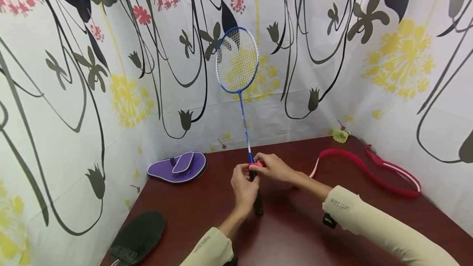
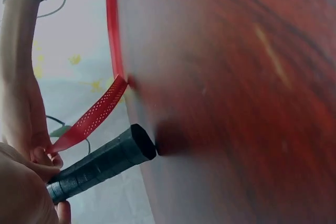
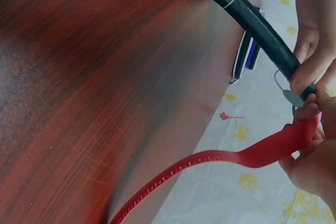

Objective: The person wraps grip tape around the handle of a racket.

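Nearest, pale sleeves [image 1: 373, 221] came in from the bottom edge and lower right, and a black paddle [image 1: 142, 235] lay at lower left on a dark red table [image 1: 292, 229]. At the centre, the left hand's [image 1: 244, 190] fingers and thumb were curled round the black handle of a racket [image 1: 244, 121], held head up, its butt at or just above the table. The right hand [image 1: 275, 166] pinched one end of a red tape [image 3: 278, 146] against the handle's top, finger and thumb close together. From there the tape ran down to the table and curved across the right side. Farther back were a purple case [image 1: 159, 171] at centre left and a yellow shuttlecock [image 1: 340, 135] at right. Behind everything hung a white flowered cloth [image 1: 332, 114].
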A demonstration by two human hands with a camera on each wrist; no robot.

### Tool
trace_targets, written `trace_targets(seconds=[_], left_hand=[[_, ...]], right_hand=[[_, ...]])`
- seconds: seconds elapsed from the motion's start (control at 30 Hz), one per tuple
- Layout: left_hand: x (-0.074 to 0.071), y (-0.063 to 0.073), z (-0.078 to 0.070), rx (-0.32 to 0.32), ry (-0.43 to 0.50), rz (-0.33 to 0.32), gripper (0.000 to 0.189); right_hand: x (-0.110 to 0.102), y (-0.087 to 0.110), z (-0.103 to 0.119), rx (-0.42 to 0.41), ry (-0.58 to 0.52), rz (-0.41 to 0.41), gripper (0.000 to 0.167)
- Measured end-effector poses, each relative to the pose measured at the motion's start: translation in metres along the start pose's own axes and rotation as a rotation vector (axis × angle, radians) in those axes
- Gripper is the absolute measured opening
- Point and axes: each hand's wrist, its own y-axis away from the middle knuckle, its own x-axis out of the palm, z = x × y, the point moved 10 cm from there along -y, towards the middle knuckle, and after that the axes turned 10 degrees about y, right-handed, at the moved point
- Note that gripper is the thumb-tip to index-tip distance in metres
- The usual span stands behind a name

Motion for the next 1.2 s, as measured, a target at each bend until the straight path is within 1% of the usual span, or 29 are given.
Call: trace_targets(seconds=[0.07,0.17,0.37,0.5,0.6,0.73,0.83,0.93,1.07,1.13,1.2], left_hand=[[-0.003,-0.003,0.002,-0.013,0.015,0.010,0.044],[-0.006,-0.007,0.007,-0.059,0.063,0.047,0.044],[-0.007,-0.009,0.020,-0.186,0.206,0.144,0.045],[-0.007,-0.007,0.029,-0.273,0.302,0.195,0.045],[-0.005,-0.006,0.034,-0.331,0.375,0.240,0.044],[-0.001,-0.006,0.035,-0.361,0.457,0.309,0.045],[0.003,-0.005,0.034,-0.363,0.495,0.356,0.045],[0.008,-0.004,0.036,-0.376,0.520,0.385,0.046],[0.012,-0.001,0.040,-0.414,0.555,0.395,0.047],[0.013,0.000,0.040,-0.418,0.565,0.399,0.047],[0.014,0.002,0.040,-0.426,0.567,0.396,0.047]], right_hand=[[0.000,-0.001,0.000,-0.009,-0.022,0.015,0.019],[-0.001,-0.002,-0.002,-0.012,-0.049,0.031,0.015],[-0.002,-0.004,-0.005,0.010,-0.102,0.075,0.014],[-0.003,-0.005,-0.006,0.020,-0.135,0.111,0.007],[-0.005,-0.005,-0.007,0.013,-0.150,0.124,0.005],[-0.006,-0.007,-0.015,0.033,-0.169,0.121,0.007],[-0.005,-0.008,-0.022,0.082,-0.193,0.118,0.012],[-0.004,-0.007,-0.024,0.086,-0.183,0.137,0.018],[-0.003,-0.005,-0.017,0.024,-0.164,0.180,0.023],[-0.004,-0.004,-0.015,0.011,-0.166,0.187,0.021],[-0.004,-0.004,-0.016,0.022,-0.171,0.176,0.019]])
